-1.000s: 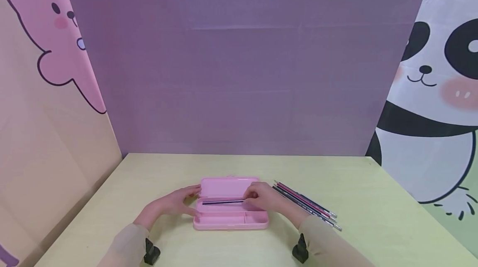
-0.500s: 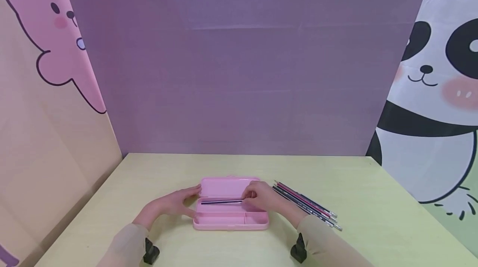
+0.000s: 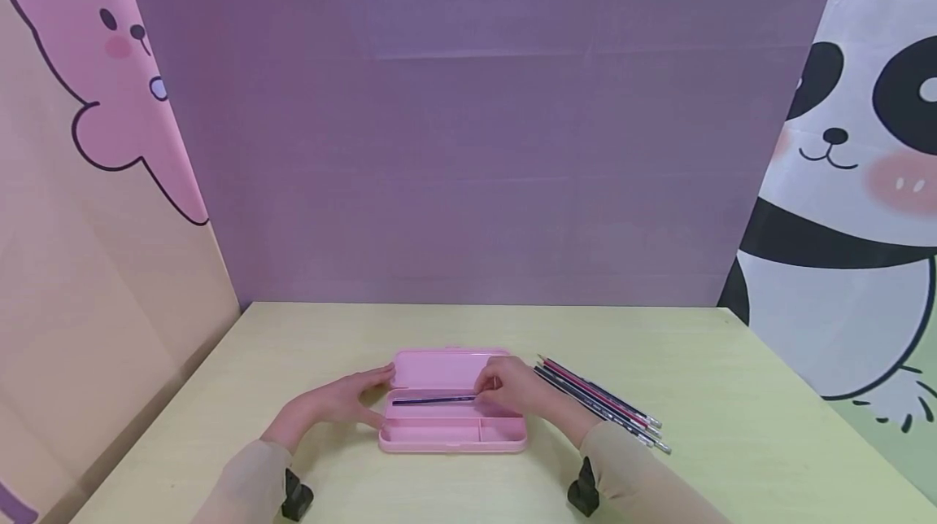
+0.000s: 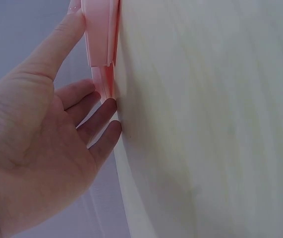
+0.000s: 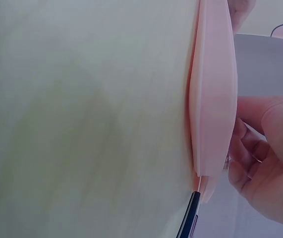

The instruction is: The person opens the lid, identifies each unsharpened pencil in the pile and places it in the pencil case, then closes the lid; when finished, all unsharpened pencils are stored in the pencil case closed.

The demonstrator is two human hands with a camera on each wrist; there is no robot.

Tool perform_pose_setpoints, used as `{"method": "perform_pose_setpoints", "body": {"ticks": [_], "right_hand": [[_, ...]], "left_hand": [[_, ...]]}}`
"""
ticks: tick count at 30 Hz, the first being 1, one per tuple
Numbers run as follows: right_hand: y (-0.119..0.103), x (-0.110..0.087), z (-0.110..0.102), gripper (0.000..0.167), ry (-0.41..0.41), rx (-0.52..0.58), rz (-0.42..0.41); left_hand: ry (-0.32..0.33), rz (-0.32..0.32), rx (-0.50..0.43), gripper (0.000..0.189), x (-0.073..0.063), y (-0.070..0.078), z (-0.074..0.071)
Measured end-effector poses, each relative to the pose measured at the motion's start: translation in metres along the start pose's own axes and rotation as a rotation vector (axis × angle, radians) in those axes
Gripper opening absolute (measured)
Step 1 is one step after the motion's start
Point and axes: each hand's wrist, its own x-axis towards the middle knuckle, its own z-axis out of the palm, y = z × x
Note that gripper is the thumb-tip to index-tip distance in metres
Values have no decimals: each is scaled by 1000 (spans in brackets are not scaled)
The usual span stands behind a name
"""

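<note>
An open pink pencil case [image 3: 432, 431] lies on the table, its lid folded back away from me. A dark pencil [image 3: 432, 401] lies along the case's rear compartment, and my right hand [image 3: 516, 386] pinches its right end with curled fingers. My left hand [image 3: 340, 398] rests at the case's left end, thumb at the front part and fingertips by the lid. In the left wrist view, the left hand's fingers [image 4: 101, 119] are spread and loosely bent beside the case. The right wrist view hides the pinched pencil end behind the case wall.
To the right of the case, several dark and red pencils [image 3: 603, 402] lie side by side on the pale table [image 3: 329, 337], under my right forearm's far side. A purple backdrop [image 3: 468, 141] stands behind the table.
The pencil in my right hand has shifted slightly left and lower into the rear compartment. My left hand stays by the case, and the loose pencils have not moved.
</note>
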Motion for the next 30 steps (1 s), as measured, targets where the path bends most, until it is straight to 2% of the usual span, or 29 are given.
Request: {"method": "perform_pose_setpoints", "body": {"ticks": [15, 24, 30], "right_hand": [[-3, 0, 1, 9, -44, 45, 76], [-2, -1, 2, 8, -124, 59, 62], [-3, 0, 3, 7, -142, 10, 36]], "left_hand": [[-2, 17, -12, 98, -1, 2, 0], [3, 13, -4, 98, -2, 2, 0], [6, 3, 7, 97, -2, 2, 1]]}}
